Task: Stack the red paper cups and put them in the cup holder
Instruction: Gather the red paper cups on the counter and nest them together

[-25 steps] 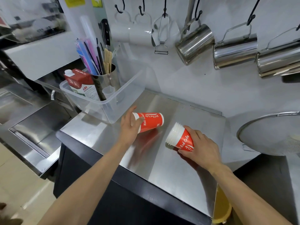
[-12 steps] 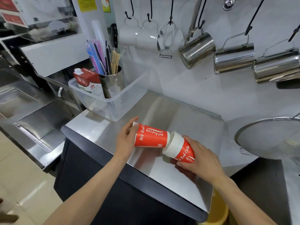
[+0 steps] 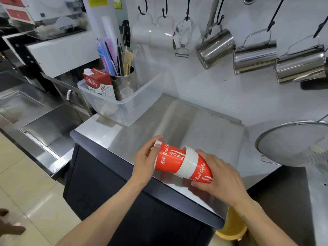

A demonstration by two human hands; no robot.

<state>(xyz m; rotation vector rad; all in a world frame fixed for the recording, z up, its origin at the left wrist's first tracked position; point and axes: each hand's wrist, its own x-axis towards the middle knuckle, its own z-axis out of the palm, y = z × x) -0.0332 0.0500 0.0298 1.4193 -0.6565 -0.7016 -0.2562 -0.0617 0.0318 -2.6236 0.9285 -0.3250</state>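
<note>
My left hand grips a single red paper cup lettered "Net Red Cola", held sideways with its white base toward the left. My right hand holds a stack of red paper cups by its closed end, its several white rims facing left. The single cup's mouth end is pushed partly into the stack's open end. Both are held just above the front part of the steel counter. No cup holder is visible in the head view.
A clear plastic bin holding a red carton and a steel cup of straws sits at the counter's back left. Steel pitchers and white mugs hang on the wall. A mesh strainer lies at the right; a sink is at the left.
My left hand picked the lone cup off the counter and brought it right and toward me. It met the stack in my right hand and slid partly into it.
</note>
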